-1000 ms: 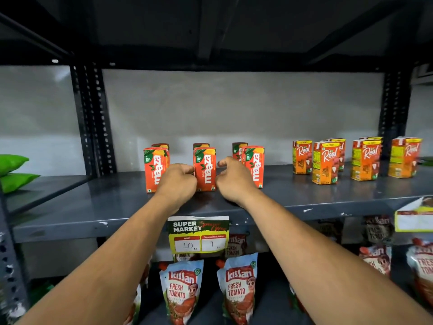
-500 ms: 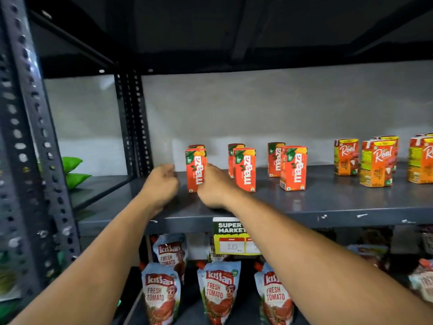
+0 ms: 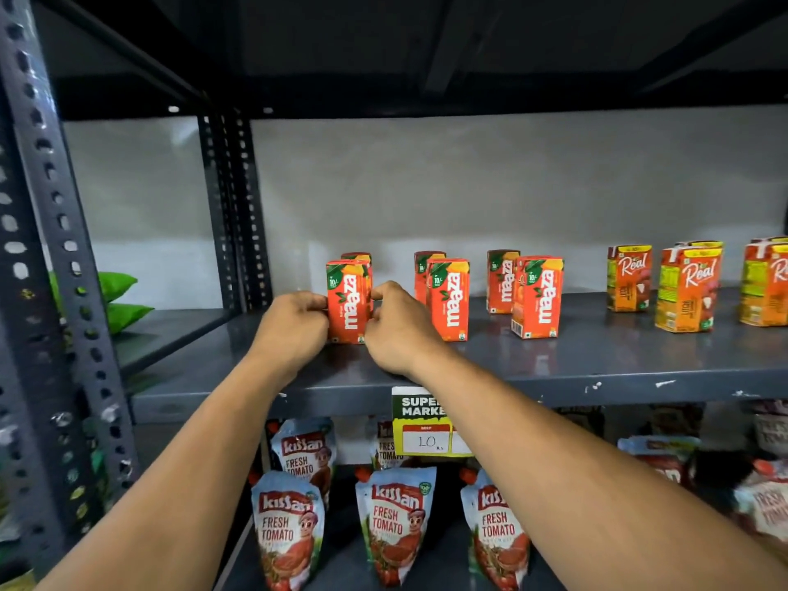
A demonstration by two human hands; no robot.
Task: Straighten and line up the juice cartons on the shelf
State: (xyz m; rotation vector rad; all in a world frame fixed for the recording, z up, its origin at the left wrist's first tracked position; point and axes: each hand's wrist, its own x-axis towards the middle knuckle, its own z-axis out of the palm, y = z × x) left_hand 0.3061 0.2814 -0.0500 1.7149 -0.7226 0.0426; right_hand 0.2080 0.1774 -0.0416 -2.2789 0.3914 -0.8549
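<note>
Standing upright between both hands' fingers [image 3: 319, 301], leftmost Maaza carton [image 3: 349, 301], grasped at its sides

glossy printed cardboard juice cartons [image 3: 349, 301], smooth painted metal shelf [image 3: 597, 360] with chipped edge, shiny plastic ketchup pouches [image 3: 396, 522]

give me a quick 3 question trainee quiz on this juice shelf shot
1. True or false: both hands are on the same Maaza carton.
2. Which carton is being handled? A) leftmost front Maaza B) middle front Maaza C) a Real carton
3. What hangs on the shelf below?

Key
1. True: the left hand and right hand press the sides of one Maaza carton.
2. A; the middle front Maaza and the Real carton stand untouched.
3. Kissan tomato pouches.
</note>
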